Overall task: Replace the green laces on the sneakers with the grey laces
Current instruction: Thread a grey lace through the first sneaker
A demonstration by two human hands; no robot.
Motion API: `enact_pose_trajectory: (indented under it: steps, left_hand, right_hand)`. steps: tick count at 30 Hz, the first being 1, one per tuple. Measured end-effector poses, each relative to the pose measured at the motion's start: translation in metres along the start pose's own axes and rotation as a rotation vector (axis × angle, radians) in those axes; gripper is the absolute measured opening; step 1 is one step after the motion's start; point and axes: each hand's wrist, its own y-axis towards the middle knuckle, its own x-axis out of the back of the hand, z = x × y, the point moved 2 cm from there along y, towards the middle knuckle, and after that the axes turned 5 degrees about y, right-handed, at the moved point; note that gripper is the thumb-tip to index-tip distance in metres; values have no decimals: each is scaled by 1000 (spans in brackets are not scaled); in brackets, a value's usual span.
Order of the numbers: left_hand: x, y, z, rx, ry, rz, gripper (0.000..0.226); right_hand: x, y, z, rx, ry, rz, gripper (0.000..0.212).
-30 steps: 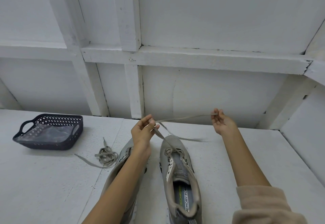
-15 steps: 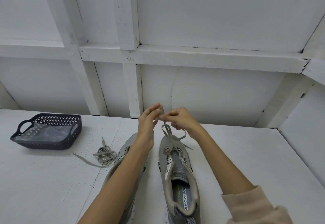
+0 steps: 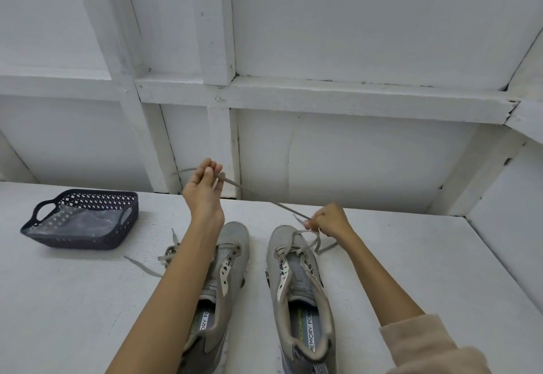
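Observation:
Two grey sneakers stand side by side on the white table, toes away from me. The left sneaker (image 3: 230, 259) has empty eyelets. The right sneaker (image 3: 296, 273) carries a grey lace (image 3: 258, 194) through its front eyelets. My left hand (image 3: 202, 191) is raised above the left sneaker's toe and pinches one end of that lace, which runs taut to my right hand (image 3: 330, 220). My right hand pinches the lace just above the right sneaker's toe. A second loose lace (image 3: 169, 253) lies bunched on the table, partly hidden behind my left forearm.
A dark perforated basket (image 3: 85, 218) with a clear plastic bag inside stands at the left of the table (image 3: 73, 300). A white panelled wall rises behind the table, and another wall closes the right side.
My hands were together above the right sneaker's toe; now my left hand has pulled the lace up and to the left, while my right hand dropped toward the toe.

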Motion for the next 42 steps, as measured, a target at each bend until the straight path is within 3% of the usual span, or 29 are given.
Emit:
enact_pose_trajectory:
  steps: [5,11,14,16,18,21,24,30,32,37,42]
  left_hand:
    - [9,3,2,-26,-19,-106,20]
    - [18,9,-1,-71,-60,-208,19]
    - [21,9,-4,-93,-68,-208,22]
    - [21,9,-9,-107,-47,-141,31]
    - [19,7,-13,-94,23,-37,36]
    - [16,-3,-14,-110,298,215,23]
    - [17,-22,-3,-154,628,488,16]
    - [24,-54,39,-169,1321,868,9]
    - [26,-60,49,-154,1430,924,7]
    - [28,-65,54,-189,1579,928,7]
    - [29,-65,54,-227,1628,940,7]
  right_hand:
    - [0,3,-35,-113,-47,-41,42]
    - [-2,6,-52,-137,20,-59,30]
    - [1,2,-48,-76,81,53,21]
    - [5,0,-41,-34,161,96,15]
    - [14,-2,-33,24,291,-18,18]
    - [30,-16,-14,113,509,-132,17]
    - [31,-34,-4,198,602,-11,32]
    - [19,-62,-12,253,496,177,17]
    - [16,-74,-12,252,512,224,11]
    - [12,-84,-23,199,473,267,34]
    - [4,-82,-33,132,339,318,31]
